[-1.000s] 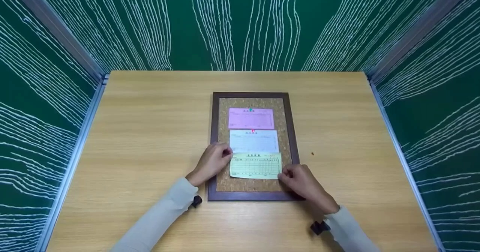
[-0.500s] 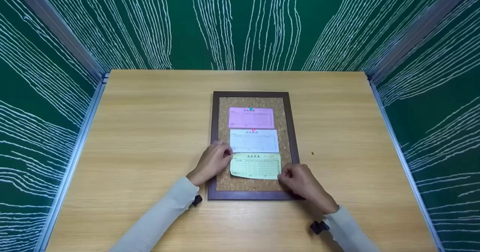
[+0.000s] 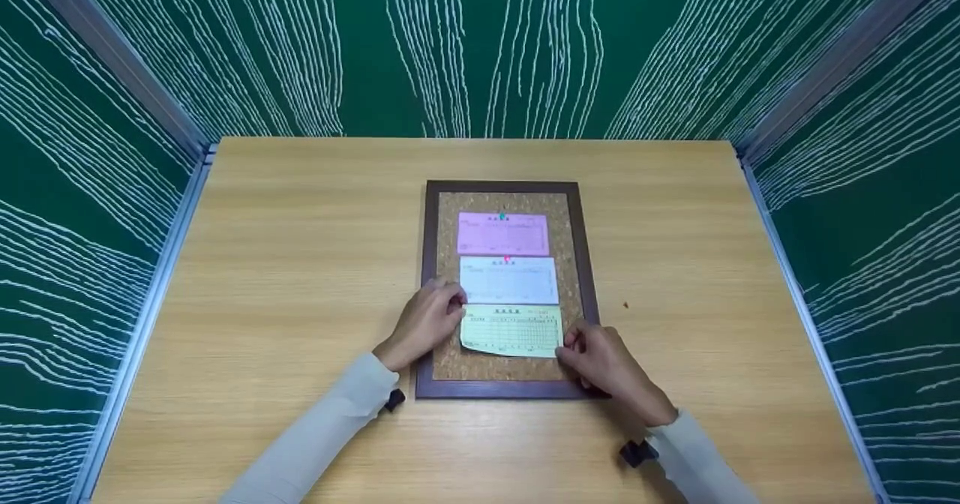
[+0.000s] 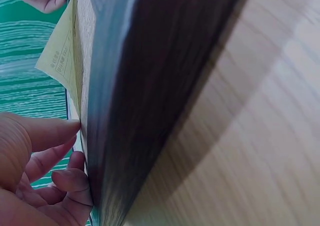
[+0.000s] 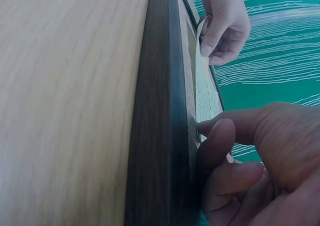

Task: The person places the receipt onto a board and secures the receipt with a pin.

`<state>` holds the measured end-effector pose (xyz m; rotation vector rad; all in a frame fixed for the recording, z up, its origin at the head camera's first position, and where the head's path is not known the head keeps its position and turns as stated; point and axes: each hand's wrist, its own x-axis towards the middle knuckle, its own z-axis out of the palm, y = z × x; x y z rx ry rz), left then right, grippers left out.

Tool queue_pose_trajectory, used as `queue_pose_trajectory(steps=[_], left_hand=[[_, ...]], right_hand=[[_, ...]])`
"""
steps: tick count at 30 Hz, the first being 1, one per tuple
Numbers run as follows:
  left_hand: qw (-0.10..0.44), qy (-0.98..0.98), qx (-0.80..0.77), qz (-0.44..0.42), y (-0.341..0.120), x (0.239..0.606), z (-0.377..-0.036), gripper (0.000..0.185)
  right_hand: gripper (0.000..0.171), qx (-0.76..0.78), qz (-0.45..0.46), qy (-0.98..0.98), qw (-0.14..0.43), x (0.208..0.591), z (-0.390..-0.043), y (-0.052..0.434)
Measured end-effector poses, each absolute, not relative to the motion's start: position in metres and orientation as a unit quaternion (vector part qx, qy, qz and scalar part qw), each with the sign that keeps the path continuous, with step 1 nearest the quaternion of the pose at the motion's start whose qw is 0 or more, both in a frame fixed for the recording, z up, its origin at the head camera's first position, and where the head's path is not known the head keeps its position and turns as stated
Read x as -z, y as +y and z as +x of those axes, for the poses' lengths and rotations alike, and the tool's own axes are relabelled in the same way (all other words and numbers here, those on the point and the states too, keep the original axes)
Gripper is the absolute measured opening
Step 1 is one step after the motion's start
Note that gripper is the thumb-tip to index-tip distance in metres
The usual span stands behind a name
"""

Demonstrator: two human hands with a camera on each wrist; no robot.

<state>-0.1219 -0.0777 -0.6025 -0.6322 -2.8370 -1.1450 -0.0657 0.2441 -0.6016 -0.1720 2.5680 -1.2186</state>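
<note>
On a cork board with a dark brown frame lies a column of printed slips. The lowest, a light green form slip, has its upper left corner pinched by my left hand. At its lower right corner, my right hand pinches the edge between thumb and index finger. The slip's lower left part curls up off the cork, as the left wrist view also shows. Just above it lies a white slip with a red push pin at its top. A pink slip has a green push pin.
The board rests on a wooden table, its frame raised above the tabletop. A tiny brown speck lies right of the board. Green panels with white wavy lines enclose the table at the back and sides.
The green slip's top edge has settled lower, nearly level with the white slip's bottom edge, and its lower left corner has curled up more. Both hands keep their places.
</note>
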Motion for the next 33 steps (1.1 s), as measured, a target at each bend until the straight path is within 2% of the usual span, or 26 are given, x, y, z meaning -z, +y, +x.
queue_pose_trajectory(steps=[8,15,33], left_hand=[[0.015,-0.890,0.407,-0.207,-0.083,0.613,-0.126,0.011],[-0.006,-0.867,0.451,-0.209,-0.085,0.602,-0.124,0.012],[0.022,-0.849,0.456,-0.268,-0.093,0.601,-0.116,0.017]], right_hand=[[0.012,0.428,-0.078,0.890,0.138,0.602,-0.067,0.246],[0.012,0.433,-0.077,0.886,0.148,0.599,-0.067,0.247],[0.012,0.434,-0.079,0.885,0.152,0.599,-0.066,0.247]])
